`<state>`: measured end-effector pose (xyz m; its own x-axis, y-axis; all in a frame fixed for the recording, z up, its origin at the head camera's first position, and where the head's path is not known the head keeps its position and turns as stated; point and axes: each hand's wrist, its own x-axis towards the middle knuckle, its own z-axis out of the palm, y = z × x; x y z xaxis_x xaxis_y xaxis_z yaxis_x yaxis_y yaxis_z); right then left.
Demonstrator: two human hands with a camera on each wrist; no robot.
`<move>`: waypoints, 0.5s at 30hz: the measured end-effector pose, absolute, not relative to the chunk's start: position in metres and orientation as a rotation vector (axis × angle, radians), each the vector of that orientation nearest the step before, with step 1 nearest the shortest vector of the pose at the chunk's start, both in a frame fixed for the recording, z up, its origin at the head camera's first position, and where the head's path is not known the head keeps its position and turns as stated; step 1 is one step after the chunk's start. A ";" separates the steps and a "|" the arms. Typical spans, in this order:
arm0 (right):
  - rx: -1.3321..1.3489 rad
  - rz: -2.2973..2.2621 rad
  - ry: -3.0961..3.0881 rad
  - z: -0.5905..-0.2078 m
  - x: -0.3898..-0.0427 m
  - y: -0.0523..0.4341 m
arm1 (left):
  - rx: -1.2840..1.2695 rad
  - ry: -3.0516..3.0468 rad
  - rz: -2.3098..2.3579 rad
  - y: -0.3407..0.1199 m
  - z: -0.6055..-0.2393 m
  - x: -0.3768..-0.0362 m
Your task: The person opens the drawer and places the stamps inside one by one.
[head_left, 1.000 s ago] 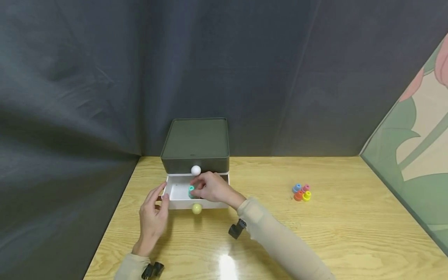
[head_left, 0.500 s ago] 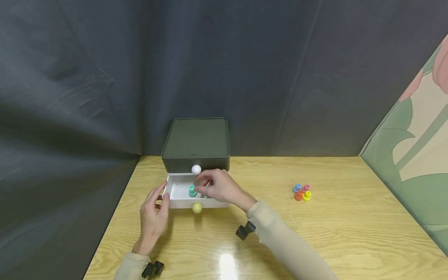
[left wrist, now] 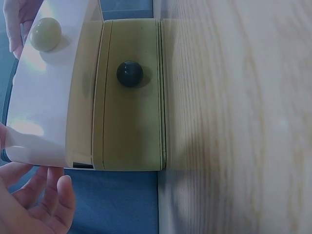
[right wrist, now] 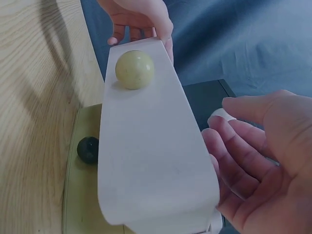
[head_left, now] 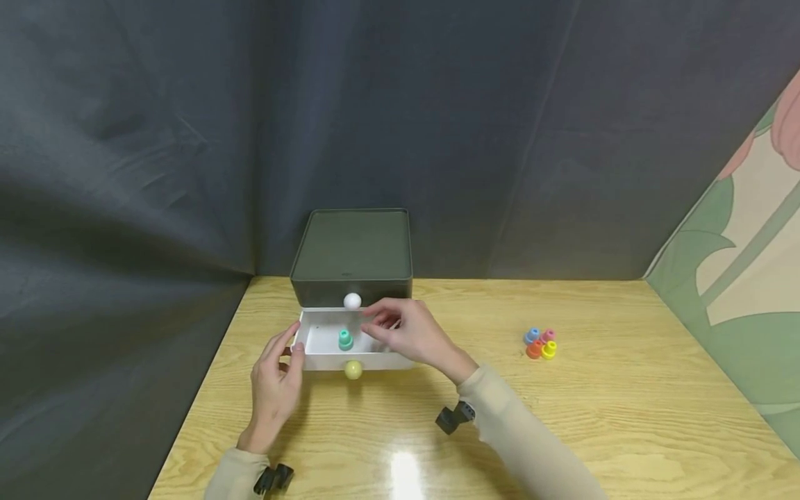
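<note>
Left hand [head_left: 273, 387] rests on the worktop [head_left: 600, 410], fingers relaxed, thumb touching the left corner of the open white drawer [head_left: 321, 360]. A teal peg [head_left: 345, 339] stands inside. Right hand [head_left: 409, 333] hovers over the drawer, fingers apart, empty. Coloured pegs [head_left: 540, 344] lie far right.

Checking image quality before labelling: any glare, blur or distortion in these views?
Head view: a bright glare patch on the table, otherwise sharp. Left wrist view: the white drawer front is washed out. Right wrist view: the right hand looms large and soft.
</note>
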<state>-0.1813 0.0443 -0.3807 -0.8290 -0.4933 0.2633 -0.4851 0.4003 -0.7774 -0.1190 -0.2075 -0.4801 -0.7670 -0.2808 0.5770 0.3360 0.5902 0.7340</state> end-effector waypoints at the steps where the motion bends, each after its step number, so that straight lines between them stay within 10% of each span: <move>1: -0.914 -1.455 2.624 -0.381 -0.181 0.046 | -0.043 -2.145 -1.178 -0.208 -0.480 -0.119; 15: -0.849 -1.569 2.646 -0.384 -0.179 0.067 | -0.025 -2.160 -1.189 -0.208 -0.480 -0.119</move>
